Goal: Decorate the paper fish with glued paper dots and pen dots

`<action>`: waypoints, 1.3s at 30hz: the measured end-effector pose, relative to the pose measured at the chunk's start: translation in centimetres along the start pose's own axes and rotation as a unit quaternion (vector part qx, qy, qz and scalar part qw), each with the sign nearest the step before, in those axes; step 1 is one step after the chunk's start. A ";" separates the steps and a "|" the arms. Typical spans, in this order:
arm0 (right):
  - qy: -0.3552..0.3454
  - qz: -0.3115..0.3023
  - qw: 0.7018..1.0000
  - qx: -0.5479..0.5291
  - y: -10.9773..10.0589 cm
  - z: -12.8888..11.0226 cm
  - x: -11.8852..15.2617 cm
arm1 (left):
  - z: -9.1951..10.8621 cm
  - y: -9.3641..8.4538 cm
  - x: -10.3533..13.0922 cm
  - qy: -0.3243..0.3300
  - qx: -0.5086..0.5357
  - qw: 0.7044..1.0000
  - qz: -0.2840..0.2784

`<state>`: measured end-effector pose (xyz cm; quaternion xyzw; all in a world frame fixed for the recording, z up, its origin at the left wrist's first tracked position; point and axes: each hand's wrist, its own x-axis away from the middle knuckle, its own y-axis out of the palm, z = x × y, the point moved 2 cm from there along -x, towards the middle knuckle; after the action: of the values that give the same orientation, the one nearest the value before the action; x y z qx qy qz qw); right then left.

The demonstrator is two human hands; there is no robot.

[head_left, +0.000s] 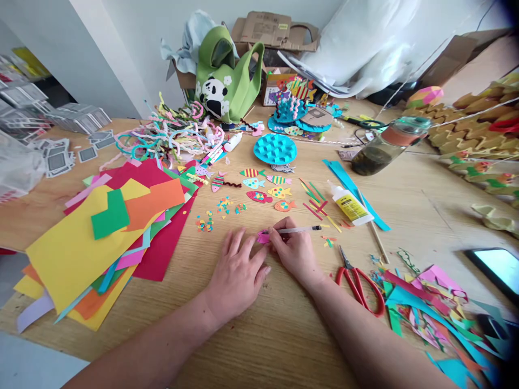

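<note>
Gripping a pen (300, 229) in right hand (292, 253) over pink paper (263, 236); resting left hand (235, 273) open beside it; unable to read the yellow label (351, 208) on white bottle (337, 190).

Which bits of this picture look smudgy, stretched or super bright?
In the head view, the far-left card stacks look smudgy; the phone at the right looks stretched, its screen pale and bright; the right-hand corners go dark; the left hand and right hand, nearer the middle, look clearer.
</note>
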<state>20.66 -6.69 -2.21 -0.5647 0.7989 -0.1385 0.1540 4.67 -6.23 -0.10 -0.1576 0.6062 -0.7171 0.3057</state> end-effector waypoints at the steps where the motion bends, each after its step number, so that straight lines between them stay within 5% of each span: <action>1: 0.000 -0.001 1.000 0.001 0.0 0.0 0.0 | 0.0 0.0 0.0 0.000 0.000 1.000 0.000; 39: -0.012 0.004 1.000 0.014 -0.1 -0.3 0.1 | -0.1 0.2 0.1 0.002 0.005 1.000 0.008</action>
<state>20.59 -6.79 -1.87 -0.5607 0.7975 -0.1418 0.1718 4.63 -6.24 -0.29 -0.1495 0.6047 -0.7178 0.3110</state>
